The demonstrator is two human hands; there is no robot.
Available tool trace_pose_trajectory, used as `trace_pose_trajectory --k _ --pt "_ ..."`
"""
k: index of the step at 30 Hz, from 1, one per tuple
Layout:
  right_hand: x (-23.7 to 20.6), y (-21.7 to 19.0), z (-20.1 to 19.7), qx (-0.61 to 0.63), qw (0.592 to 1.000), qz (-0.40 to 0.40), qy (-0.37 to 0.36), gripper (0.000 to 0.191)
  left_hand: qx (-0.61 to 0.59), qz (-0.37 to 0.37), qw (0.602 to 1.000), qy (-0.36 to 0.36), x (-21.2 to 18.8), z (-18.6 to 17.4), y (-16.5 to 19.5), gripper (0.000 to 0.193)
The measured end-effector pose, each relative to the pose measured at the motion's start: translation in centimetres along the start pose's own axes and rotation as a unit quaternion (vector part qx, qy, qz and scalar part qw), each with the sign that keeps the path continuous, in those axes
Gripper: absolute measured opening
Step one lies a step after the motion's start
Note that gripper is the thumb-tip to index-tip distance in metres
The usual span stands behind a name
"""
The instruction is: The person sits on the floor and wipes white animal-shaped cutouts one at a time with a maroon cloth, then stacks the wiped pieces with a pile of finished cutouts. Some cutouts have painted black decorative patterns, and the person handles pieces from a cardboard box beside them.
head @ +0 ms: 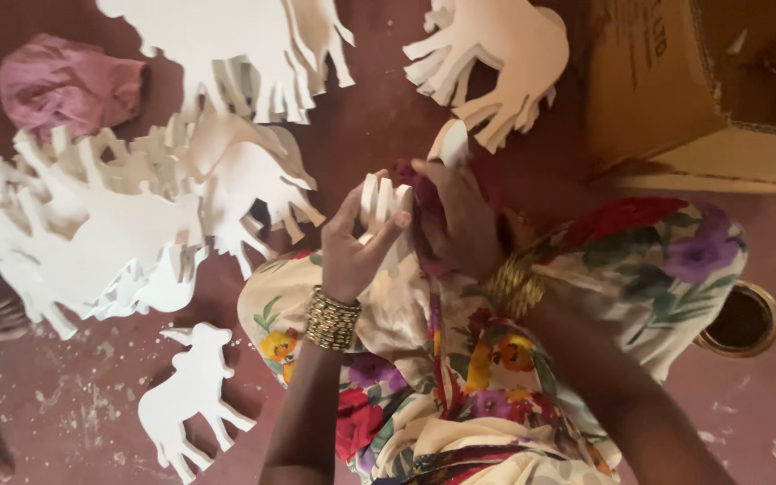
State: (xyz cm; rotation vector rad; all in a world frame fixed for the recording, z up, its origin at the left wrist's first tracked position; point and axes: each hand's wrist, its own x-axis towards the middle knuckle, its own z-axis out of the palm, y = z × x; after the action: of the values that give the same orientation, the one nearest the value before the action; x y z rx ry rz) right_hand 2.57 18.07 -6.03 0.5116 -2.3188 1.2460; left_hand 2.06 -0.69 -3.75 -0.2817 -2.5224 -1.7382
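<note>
Left hand [352, 247] gripping white animal cutout [381, 205] by legs, fingers closed around it; right hand [455, 224] pressing dark red cloth [419, 184] against it, fingers clenched.

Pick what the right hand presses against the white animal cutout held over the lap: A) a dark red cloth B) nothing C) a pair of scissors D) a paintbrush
A: the right hand bunches a dark red cloth against the white animal cutout, which the left hand grips by its legs; no brush or scissors show.
</note>
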Motion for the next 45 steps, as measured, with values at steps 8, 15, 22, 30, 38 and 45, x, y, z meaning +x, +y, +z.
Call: trace_pose_trajectory --k 8,15,22,30,38,45 --pt "-6.5 -3.6 2.3 0.076 0.994 0.029 -0.075 0.050 -0.050 -0.094 0.994 0.039 0.8 -1.4 -4.9 0.047" --pt "1.0 2.0 0.9 -0.010 0.997 0.050 0.053 0.048 -0.071 -0.086 0.993 0.037 -0.6 -0.2 -3.7 0.050" --pt "-1.5 8.4 5.6 -0.087 0.984 0.148 0.050 0.056 -0.070 -0.075 0.992 0.076 -1.3 -0.1 -3.5 0.047" --pt "-6.3 11.2 4.2 -0.287 0.898 0.259 -0.209 0.036 -0.120 -0.088 0.985 0.090 -0.1 -3.4 -5.3 0.035" --pt "-1.1 9.1 -2.3 0.362 0.842 0.304 -0.262 0.080 -0.184 -0.049 0.980 0.057 0.0 -11.8 1.7 0.052" --pt "4.2 8.1 -8.0 0.388 0.866 0.267 -0.168 0.061 -0.242 -0.062 0.961 -0.121 2.7 -12.7 2.5 0.064"
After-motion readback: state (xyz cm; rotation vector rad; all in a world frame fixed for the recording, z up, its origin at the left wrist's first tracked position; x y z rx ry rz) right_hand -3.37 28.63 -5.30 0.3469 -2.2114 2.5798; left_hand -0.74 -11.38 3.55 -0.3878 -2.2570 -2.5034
